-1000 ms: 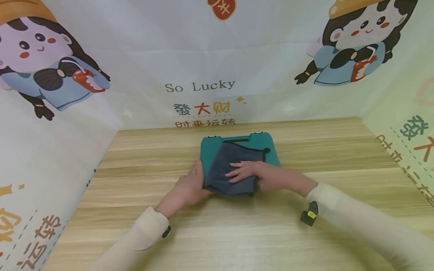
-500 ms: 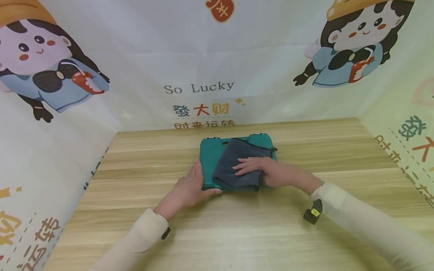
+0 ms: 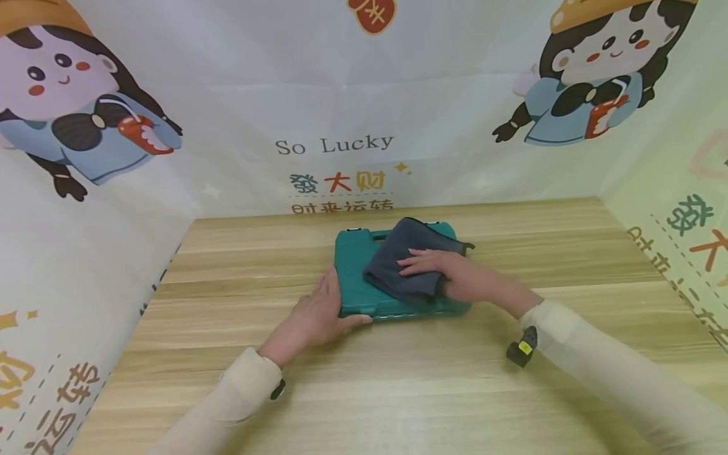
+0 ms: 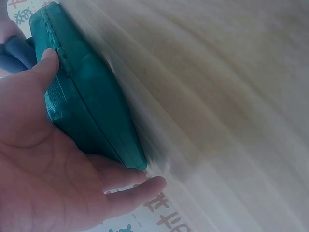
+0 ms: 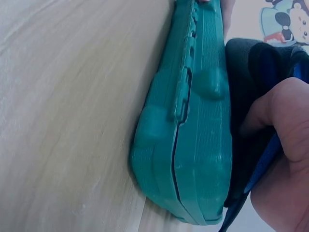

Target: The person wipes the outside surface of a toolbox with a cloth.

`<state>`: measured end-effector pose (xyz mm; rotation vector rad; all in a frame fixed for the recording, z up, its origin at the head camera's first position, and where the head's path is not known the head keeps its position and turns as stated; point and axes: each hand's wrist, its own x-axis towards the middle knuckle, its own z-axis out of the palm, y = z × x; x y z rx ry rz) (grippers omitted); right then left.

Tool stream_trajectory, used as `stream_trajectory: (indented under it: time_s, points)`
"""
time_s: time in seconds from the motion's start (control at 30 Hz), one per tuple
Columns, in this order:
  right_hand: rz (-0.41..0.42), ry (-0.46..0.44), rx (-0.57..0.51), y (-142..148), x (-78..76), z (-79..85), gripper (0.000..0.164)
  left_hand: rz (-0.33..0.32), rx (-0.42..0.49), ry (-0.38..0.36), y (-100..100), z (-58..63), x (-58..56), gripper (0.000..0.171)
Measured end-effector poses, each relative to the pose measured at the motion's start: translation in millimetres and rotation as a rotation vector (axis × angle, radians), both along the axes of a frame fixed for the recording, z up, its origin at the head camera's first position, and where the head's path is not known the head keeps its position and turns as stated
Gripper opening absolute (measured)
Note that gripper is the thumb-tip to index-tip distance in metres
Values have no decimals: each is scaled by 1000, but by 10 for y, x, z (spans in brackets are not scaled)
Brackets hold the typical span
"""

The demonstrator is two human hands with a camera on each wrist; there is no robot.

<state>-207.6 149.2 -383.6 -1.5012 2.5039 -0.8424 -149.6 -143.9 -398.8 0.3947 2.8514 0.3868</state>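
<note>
A teal plastic carrying case [image 3: 351, 272] lies flat on the table, its handle and latches at the far side. My left hand [image 3: 318, 311] holds its near left corner, thumb along the front hinge edge and fingers against the left side. In the left wrist view the thumb [image 4: 48, 60] touches the hinged seam. Over the right part of the lid is a folded dark grey-blue cloth [image 3: 392, 256]. My right hand [image 3: 452, 272] presses it down, fingers spread on top. The right wrist view shows that thumb [image 5: 258, 116] tucked into the cloth's folds.
The light wood-grain table [image 3: 256, 272] surrounds the case. Behind it rises a printed white backdrop [image 3: 455, 158], with similar printed sheets on both sides. A small black device [image 3: 521, 347] hangs at the right cuff.
My right hand has slid the cloth rightward and away over the lid, baring more of the left and front of the case. The left hand has stayed at its corner.
</note>
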Motion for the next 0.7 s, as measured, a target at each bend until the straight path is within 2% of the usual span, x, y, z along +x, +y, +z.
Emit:
stream_trajectory:
  time_s: [0.3, 0.7]
  points:
    - [-153, 82, 29, 100, -150, -47, 73, -5, 0, -6, 1, -4, 4, 118]
    - [-319, 34, 56, 169, -381, -34, 70, -6, -4, 0, 2, -12, -10, 118]
